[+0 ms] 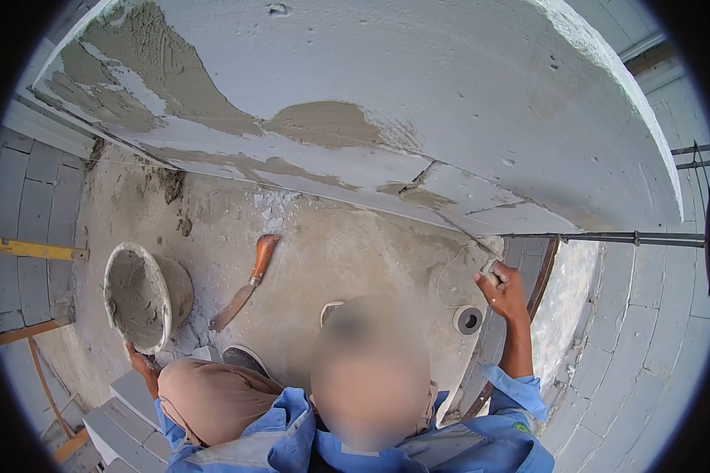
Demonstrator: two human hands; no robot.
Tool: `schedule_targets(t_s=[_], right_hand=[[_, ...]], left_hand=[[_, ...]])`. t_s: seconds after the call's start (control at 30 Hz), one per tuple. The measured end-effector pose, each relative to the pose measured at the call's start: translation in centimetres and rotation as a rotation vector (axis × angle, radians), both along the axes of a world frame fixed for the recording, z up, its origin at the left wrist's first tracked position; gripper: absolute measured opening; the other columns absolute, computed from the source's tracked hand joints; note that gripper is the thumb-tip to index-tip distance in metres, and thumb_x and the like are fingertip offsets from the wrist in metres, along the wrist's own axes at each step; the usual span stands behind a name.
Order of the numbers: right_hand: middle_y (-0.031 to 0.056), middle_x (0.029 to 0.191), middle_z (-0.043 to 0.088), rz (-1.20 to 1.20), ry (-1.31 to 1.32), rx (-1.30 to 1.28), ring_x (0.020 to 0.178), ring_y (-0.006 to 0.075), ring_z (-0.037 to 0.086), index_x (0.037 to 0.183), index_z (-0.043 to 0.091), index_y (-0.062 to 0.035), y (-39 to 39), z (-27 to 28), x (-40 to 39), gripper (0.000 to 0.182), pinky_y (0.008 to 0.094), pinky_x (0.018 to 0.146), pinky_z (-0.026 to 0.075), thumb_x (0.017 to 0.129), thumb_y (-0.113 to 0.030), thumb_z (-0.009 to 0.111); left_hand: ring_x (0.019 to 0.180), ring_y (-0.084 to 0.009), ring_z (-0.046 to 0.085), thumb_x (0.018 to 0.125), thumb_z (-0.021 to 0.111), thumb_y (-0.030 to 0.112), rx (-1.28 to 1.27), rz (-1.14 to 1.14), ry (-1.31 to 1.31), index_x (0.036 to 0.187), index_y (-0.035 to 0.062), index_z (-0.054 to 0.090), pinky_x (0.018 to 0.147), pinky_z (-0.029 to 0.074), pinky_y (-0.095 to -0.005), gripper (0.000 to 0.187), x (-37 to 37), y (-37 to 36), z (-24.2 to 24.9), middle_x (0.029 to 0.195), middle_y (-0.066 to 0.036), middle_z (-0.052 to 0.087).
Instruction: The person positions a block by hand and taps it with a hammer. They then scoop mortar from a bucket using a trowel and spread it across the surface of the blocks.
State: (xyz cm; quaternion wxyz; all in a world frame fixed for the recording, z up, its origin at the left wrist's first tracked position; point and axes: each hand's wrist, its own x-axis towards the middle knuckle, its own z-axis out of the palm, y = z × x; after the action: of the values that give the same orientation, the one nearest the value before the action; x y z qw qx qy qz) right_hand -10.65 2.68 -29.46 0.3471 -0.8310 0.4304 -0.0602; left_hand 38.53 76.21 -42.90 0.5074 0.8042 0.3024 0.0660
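Note:
My right hand (pixel 505 290) is closed round the handle of a trowel (pixel 489 269). Its thin blade, seen almost edge-on, reaches up to the lower edge of the block wall (pixel 465 94). Grey mortar (pixel 319 124) is smeared over parts of that wall. On the left, my left hand (pixel 142 366) grips the near rim of a bucket (pixel 179 293), with some fingers hidden. Wet mortar (pixel 134 299) lies inside the bucket. Between my hands, a machete-like knife (pixel 246 284) with an orange-brown handle lies on the floor.
A spool (pixel 467 319) with loose string sits near my right arm. White chips (pixel 274 206) lie by the wall's base. Stacked blocks (pixel 122 430) stand at lower left, and a yellow bar (pixel 35 248) juts in above them. Metal rods (pixel 639 238) stick out at right.

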Motion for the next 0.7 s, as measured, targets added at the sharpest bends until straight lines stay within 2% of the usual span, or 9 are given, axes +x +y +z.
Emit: schedule_targets(t_s=[0.07, 0.1, 0.17, 0.3, 0.33, 0.37, 0.47, 0.6, 0.7], right_hand=[[0.0159, 0.065, 0.060, 0.174, 0.064, -0.196, 0.057, 0.0340, 0.059, 0.074, 0.059, -0.0019, 1.6, -2.0, 1.7, 0.036, 0.0396, 0.055, 0.046, 0.083, -0.034, 0.072], [0.0159, 0.065, 0.060, 0.166, 0.066, -0.195, 0.057, 0.0340, 0.059, 0.074, 0.059, -0.0019, 2.3, -3.3, 2.8, 0.036, 0.0396, 0.055, 0.046, 0.083, -0.034, 0.072], [0.0200, 0.073, 0.064, 0.164, 0.027, -0.297, 0.068, 0.0435, 0.060, 0.078, 0.061, -0.0030, 2.3, -5.1, 5.2, 0.039, 0.0456, 0.061, 0.049, 0.083, -0.041, 0.071], [0.0207, 0.069, 0.063, 0.131, 0.089, -0.292, 0.069, 0.0438, 0.061, 0.081, 0.062, -0.0023, 0.2, -2.2, 7.0, 0.041, 0.0466, 0.064, 0.050, 0.085, -0.042, 0.069], [0.0207, 0.069, 0.063, 0.129, 0.087, -0.296, 0.069, 0.0438, 0.061, 0.081, 0.062, -0.0023, -0.4, -1.0, 7.0, 0.041, 0.0466, 0.064, 0.050, 0.085, -0.042, 0.069], [0.0185, 0.065, 0.060, 0.119, 0.095, -0.198, 0.063, 0.0384, 0.059, 0.080, 0.061, -0.0016, -1.1, 0.6, 7.0, 0.041, 0.0435, 0.061, 0.048, 0.086, -0.041, 0.069], [0.0131, 0.059, 0.052, 0.078, 0.078, -0.028, 0.056, 0.0258, 0.051, 0.076, 0.059, -0.0006, -1.6, 4.7, 6.3, 0.040, 0.0377, 0.056, 0.042, 0.086, -0.038, 0.072], [0.0059, 0.057, 0.040, 0.043, -0.072, -0.061, 0.056, 0.0109, 0.039, 0.068, 0.054, -0.0003, -0.8, 7.6, 5.1, 0.041, 0.0322, 0.052, 0.036, 0.084, -0.031, 0.075], [0.0096, 0.057, 0.049, 0.103, -0.206, -0.207, 0.051, 0.0205, 0.049, 0.066, 0.055, -0.0016, 0.3, 5.4, 5.0, 0.036, 0.0342, 0.051, 0.039, 0.081, -0.027, 0.076]], left_hand=[[0.076, -0.0188, 0.060, 0.084, 0.073, 0.052, -0.143, 0.086, -0.004, 0.118, -0.0024, 0.068, 0.067, 0.049, -0.0360, 0.065, 0.2, -0.2, 0.1, 0.096, -0.007, 0.066], [0.076, -0.0188, 0.060, 0.084, 0.073, 0.052, -0.143, 0.078, -0.002, 0.118, -0.0024, 0.068, 0.067, 0.049, -0.0360, 0.065, 0.3, 0.4, -0.1, 0.096, -0.007, 0.066], [0.080, -0.0195, 0.061, 0.085, 0.073, 0.050, 0.056, -0.032, -0.030, 0.121, -0.0032, 0.066, 0.071, 0.050, -0.0357, 0.065, 0.6, 1.5, -1.0, 0.100, -0.009, 0.066], [0.099, -0.0202, 0.062, 0.094, 0.064, 0.042, -0.053, 0.006, -0.006, 0.127, -0.0037, 0.062, 0.089, 0.048, -0.0333, 0.057, 1.5, 3.3, -2.0, 0.117, -0.010, 0.066], [0.111, -0.0195, 0.058, 0.097, 0.058, 0.037, 0.118, -0.146, -0.018, 0.131, -0.0030, 0.059, 0.098, 0.042, -0.0322, 0.053, 2.2, 4.8, -2.9, 0.126, -0.010, 0.062], [0.123, -0.0187, 0.053, 0.101, 0.053, 0.033, 0.289, -0.298, -0.028, 0.135, -0.0024, 0.057, 0.108, 0.036, -0.0311, 0.049, 2.8, 6.5, -4.1, 0.136, -0.010, 0.059], [0.134, -0.0170, 0.045, 0.104, 0.046, 0.028, 0.257, -0.217, 0.031, 0.139, -0.0010, 0.053, 0.114, 0.028, -0.0305, 0.046, 2.7, 7.7, -5.1, 0.145, -0.008, 0.052], [0.131, -0.0177, 0.048, 0.102, 0.051, 0.033, 0.064, -0.168, -0.050, 0.140, 0.0004, 0.052, 0.112, 0.030, -0.0311, 0.050, 2.4, 6.5, -4.8, 0.144, -0.008, 0.053], [0.128, -0.0181, 0.049, 0.100, 0.055, 0.038, 0.067, -0.122, -0.067, 0.140, 0.0006, 0.053, 0.110, 0.032, -0.0314, 0.055, 1.0, 4.0, -3.7, 0.142, -0.007, 0.054]])
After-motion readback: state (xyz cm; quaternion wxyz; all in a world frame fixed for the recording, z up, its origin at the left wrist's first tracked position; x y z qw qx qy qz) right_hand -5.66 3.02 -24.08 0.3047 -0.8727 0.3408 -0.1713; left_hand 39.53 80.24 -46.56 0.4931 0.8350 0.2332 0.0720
